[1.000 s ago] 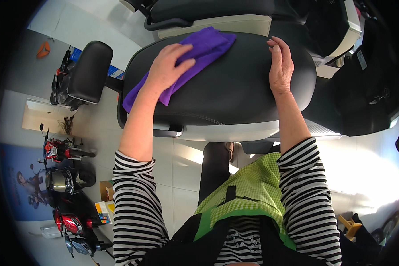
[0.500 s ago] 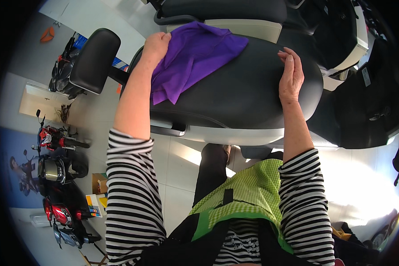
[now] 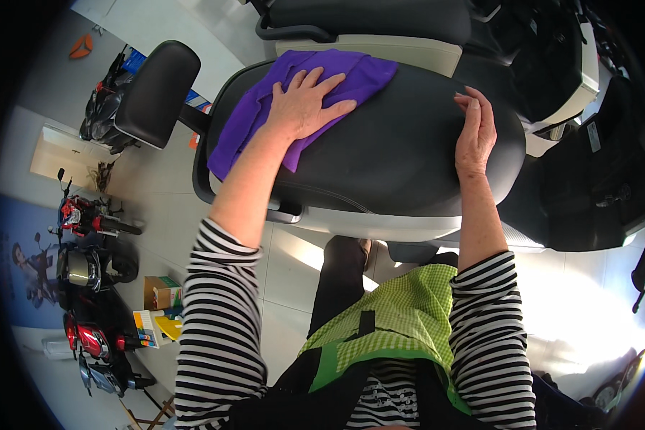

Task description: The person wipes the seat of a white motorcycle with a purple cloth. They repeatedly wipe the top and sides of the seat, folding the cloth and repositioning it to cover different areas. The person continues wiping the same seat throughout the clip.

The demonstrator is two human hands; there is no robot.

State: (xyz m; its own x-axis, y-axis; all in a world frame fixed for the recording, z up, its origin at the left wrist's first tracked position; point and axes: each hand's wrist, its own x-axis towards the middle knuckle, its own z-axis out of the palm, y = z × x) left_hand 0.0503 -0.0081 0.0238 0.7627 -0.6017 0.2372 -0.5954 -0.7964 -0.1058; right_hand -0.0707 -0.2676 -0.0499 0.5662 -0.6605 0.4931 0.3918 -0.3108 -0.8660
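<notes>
A purple cloth [image 3: 365, 72] lies spread over the left part of a black scooter seat [image 3: 380, 158]. Flat on top of the cloth rests my left hand [image 3: 301, 107], its fingers spread. My right hand [image 3: 475, 132] is at the right end of the seat, its edge against the black cover. Its fingers are slightly bent, the thumb stands apart, and nothing shows in it. Behind the seat's left end rises a black padded backrest [image 3: 158, 93].
Another scooter with a dark seat [image 3: 380, 20] stands just beyond. A black scooter body [image 3: 588, 165] is at the right. Several motorcycles, among them a red one [image 3: 86, 215], line the left side. A cardboard box [image 3: 161, 292] sits on the floor near them.
My left hand has let go of the cloth's far left edge and now lies flat on it, further right. The cloth spreads further left. My right hand has stayed on the seat.
</notes>
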